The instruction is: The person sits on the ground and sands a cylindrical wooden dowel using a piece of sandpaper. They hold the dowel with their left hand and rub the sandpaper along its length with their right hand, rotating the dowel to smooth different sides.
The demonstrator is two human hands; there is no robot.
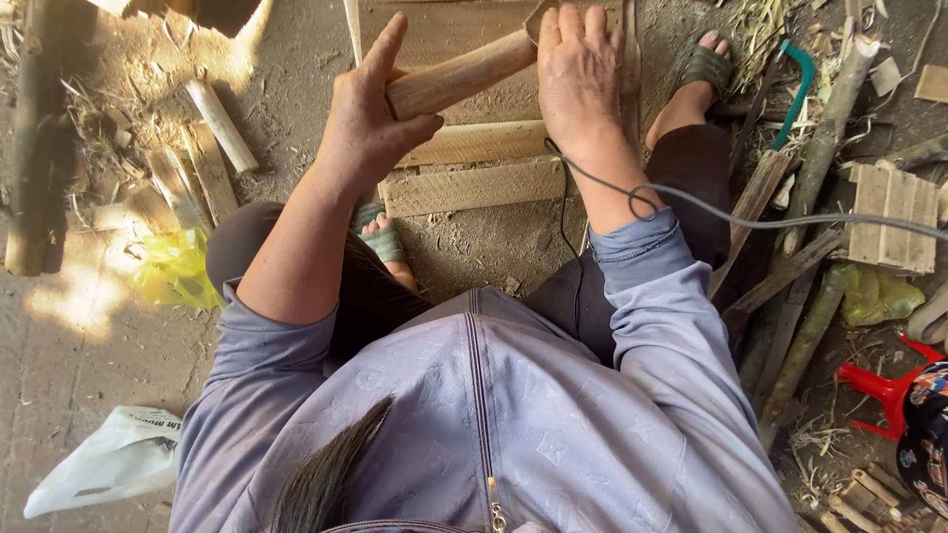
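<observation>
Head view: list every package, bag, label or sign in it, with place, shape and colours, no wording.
White plastic bag: bottom left on the ground, crumpled, with dark print.
Yellow plastic bag: left of the person's knee, crumpled, bright yellow.
Yellow-green bag: right edge, below a small slatted wooden piece, wrinkled.
No signs or screens.

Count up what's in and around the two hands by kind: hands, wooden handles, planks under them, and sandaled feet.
Hands: 2, the left hand gripping and the right hand pressing on the handle
Round wooden handle: 1
Flat planks under the hands: 2, the upper plank and the lower plank
Sandaled feet: 2, the left foot and the right foot
Total: 7
</observation>
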